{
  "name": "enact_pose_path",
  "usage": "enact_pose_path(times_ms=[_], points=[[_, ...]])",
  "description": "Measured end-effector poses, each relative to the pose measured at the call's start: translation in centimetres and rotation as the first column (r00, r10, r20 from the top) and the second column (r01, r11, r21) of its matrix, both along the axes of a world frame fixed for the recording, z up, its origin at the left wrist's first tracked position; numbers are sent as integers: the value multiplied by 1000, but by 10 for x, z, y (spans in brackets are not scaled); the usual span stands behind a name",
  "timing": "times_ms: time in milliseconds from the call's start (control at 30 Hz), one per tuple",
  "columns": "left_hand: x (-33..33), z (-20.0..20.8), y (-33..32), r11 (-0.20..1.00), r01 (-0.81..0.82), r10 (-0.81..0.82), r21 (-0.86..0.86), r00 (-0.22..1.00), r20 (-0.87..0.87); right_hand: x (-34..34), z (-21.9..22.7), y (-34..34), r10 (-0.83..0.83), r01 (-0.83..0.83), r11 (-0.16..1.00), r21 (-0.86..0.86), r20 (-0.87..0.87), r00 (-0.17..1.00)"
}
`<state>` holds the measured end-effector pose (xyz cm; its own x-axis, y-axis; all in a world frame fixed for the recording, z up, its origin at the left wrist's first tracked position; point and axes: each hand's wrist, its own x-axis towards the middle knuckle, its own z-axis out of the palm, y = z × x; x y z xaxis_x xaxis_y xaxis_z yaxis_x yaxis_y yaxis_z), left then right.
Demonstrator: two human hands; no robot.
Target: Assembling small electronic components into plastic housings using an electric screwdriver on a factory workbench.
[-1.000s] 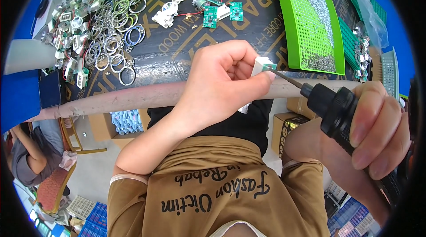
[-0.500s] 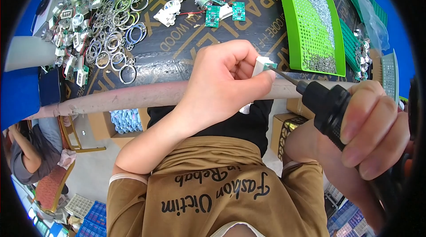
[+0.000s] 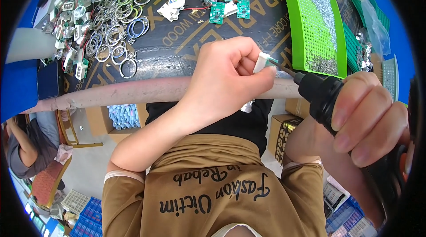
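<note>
Pinched between the thumb and fingers of my left hand is a small white plastic housing with a green circuit board edge showing. A shiny reflector shows below that hand; its link to the housing is hidden. My right hand is wrapped round a black electric screwdriver. Its thin bit points left at the housing and ends close to the board and my left thumb. Whether the bit touches the board, I cannot tell.
Ahead on the dark table lie loose circuit boards with white parts. Key rings and assembled lamp pieces heap at the left. A green perforated tray of screws stands right. A padded edge runs along the table front.
The screwdriver has shifted slightly left, and its bit now sits lower against the housing. The housing has turned a little in my left hand, showing its board more edge-on.
</note>
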<state>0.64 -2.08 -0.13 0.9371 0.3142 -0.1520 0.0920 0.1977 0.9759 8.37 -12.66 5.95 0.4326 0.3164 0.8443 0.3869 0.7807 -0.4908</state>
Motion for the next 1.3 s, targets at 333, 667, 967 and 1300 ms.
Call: enact_pose_path(times_ms=[333,667,967,1300], points=[[2,6,0,999,40,-40,-26,999,8,22,13,-10,45,-57,995,-79,-154,987],[4,3,2,964,-40,63,-262,995,81,127,5,-35,-9,-26,992,-122,-276,961],[5,9,6,968,-40,56,-248,997,60,150,-9,-18,-287,231,940,-250,-216,933],[4,7,3,954,-60,86,-295,993,76,138,-8,-8,-456,397,861,-317,-141,878]])
